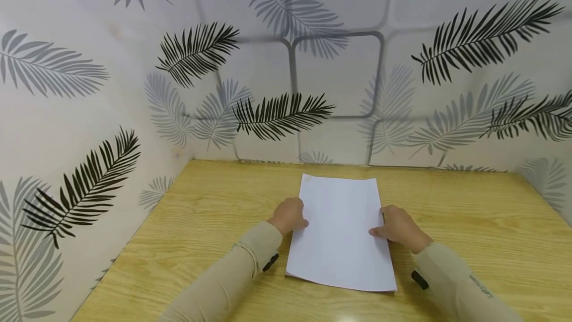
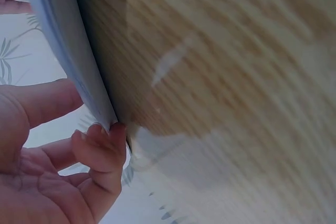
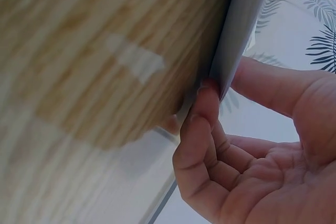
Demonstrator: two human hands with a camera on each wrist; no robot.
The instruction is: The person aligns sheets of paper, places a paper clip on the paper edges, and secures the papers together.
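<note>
A stack of white paper [image 1: 339,237] lies low over the wooden table in the head view, its blank top sheet facing up. What looks like a small gold paper clip [image 1: 308,178] sits at its far left corner. My left hand [image 1: 289,215] grips the left edge, thumb on top and fingertips at the underside, as the left wrist view shows. On the opposite edge my right hand [image 1: 399,225] pinches the stack the same way; in the right wrist view its curled fingers [image 3: 202,129] press the edge from below. The near edge of the paper bows slightly.
The wood-grain table [image 1: 214,203] is glossy and reflects light. Behind it rises a wall [image 1: 335,79] with a leaf pattern, and another patterned wall [image 1: 67,128] stands along the left side. Dark straps [image 1: 419,279] show under both sleeves.
</note>
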